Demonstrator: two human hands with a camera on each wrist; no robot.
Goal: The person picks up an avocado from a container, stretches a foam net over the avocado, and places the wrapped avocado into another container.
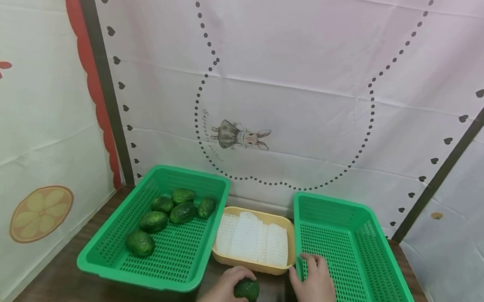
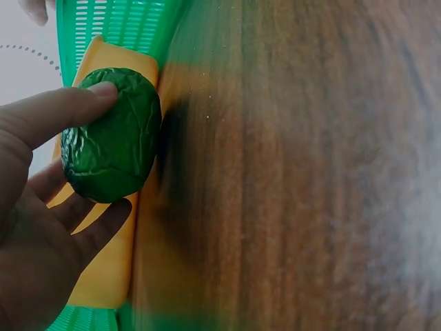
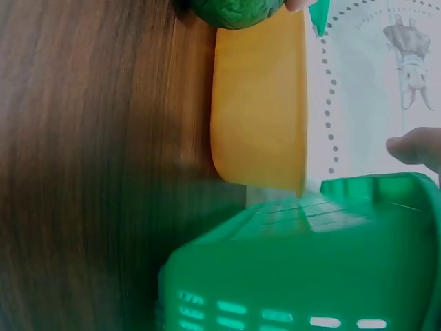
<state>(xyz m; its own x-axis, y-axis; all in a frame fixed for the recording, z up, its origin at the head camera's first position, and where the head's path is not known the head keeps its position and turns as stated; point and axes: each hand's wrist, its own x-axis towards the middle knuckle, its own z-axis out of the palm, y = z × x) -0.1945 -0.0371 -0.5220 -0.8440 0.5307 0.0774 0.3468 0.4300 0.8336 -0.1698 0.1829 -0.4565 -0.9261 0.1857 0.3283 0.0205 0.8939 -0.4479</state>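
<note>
My left hand (image 1: 225,294) grips a dark green, wrinkled avocado (image 1: 247,290) between thumb and fingers, in front of a yellow tray. In the left wrist view the thumb lies across the avocado (image 2: 114,138) and the fingertips are under its far side. White foam net sleeves (image 1: 246,235) lie side by side in the yellow tray (image 1: 255,266). My right hand (image 1: 316,287) is over the left rim of the right green basket (image 1: 401,279), fingers loosely spread and holding nothing. Whether it touches the rim, I cannot tell.
At the left, another green basket (image 1: 110,249) has several avocados (image 1: 154,222) inside. Both baskets and the tray stand on a dark brown wooden table (image 1: 59,292). A printed cloth (image 1: 296,103) hangs behind them, with more cloth at the sides.
</note>
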